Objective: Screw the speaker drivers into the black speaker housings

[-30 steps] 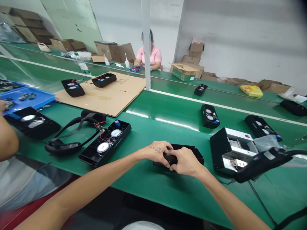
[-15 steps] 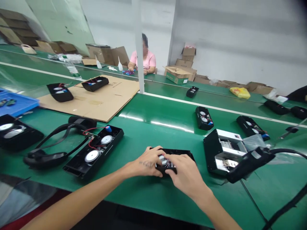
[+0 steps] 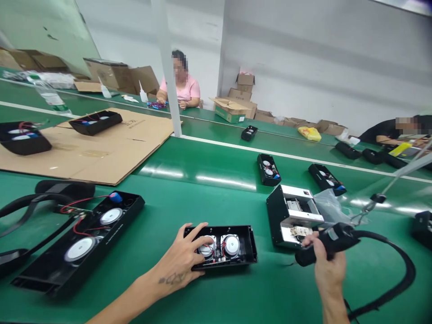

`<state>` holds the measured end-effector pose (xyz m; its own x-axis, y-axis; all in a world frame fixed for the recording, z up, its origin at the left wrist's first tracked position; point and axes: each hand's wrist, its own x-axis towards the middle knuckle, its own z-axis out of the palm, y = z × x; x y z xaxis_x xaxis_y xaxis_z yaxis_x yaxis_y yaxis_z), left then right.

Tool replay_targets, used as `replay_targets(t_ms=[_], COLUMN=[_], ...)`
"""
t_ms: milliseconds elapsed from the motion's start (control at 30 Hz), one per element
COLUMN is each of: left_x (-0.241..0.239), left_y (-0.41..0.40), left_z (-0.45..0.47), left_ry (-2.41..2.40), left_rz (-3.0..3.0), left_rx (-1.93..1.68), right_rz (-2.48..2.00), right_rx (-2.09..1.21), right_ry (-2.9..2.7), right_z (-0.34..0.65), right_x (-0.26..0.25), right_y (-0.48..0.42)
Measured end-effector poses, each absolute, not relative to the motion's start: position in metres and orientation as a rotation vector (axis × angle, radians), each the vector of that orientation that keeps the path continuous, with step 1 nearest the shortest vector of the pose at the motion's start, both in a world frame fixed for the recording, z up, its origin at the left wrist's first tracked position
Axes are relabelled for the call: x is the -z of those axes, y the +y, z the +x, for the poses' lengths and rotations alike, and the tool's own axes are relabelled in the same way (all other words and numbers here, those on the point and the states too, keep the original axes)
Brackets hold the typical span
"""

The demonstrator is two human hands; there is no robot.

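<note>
My left hand (image 3: 185,252) grips the left end of a black speaker housing (image 3: 251,245), thumb along the front wall and fingers over the back edge and inside. The housing lies open side up on the bench, with two round silver speaker drivers (image 3: 232,245) and thin red wires inside. Over to the right, my right hand (image 3: 329,265) is wrapped round a black electric screwdriver (image 3: 337,236) with a thick black cable and a hanging cord. Its thin tip points left, apart from the housing. Just behind it stands a black and white screw feeder (image 3: 280,216).
Left of my hands lies another open speaker housing (image 3: 130,211), beside black headbands. A cardboard sheet (image 3: 135,139) carries two more units. Further housings (image 3: 269,170) sit beyond the feeder. A white post (image 3: 168,67) rises from the bench. Across it are a person in pink (image 3: 189,87) and a person in black (image 3: 381,130).
My right hand has left the speaker housing, moved right and taken hold of the electric screwdriver. My left hand stays on the housing. The view has turned right, bringing a second person into sight.
</note>
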<state>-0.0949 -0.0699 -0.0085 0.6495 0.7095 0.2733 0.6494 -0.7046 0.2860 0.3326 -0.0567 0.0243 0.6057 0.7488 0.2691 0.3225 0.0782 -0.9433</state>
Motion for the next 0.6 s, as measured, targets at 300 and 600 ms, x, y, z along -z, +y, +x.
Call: replay_targets(t_ms=[300, 600], left_x=[0.025, 0.017], left_y=[-0.065, -0.064], left_z=[-0.096, -0.054], left_ry=[1.100, 1.098], left_rz=[2.758, 2.723], left_rx=[-0.709, -0.640], right_rz=[-1.190, -1.242], right_rx=[-0.381, -0.269], right_ry=[-0.812, -1.007], right_z=[0.333, 0.331], right_x=[-0.057, -0.081], right_y=[-0.054, -0.023])
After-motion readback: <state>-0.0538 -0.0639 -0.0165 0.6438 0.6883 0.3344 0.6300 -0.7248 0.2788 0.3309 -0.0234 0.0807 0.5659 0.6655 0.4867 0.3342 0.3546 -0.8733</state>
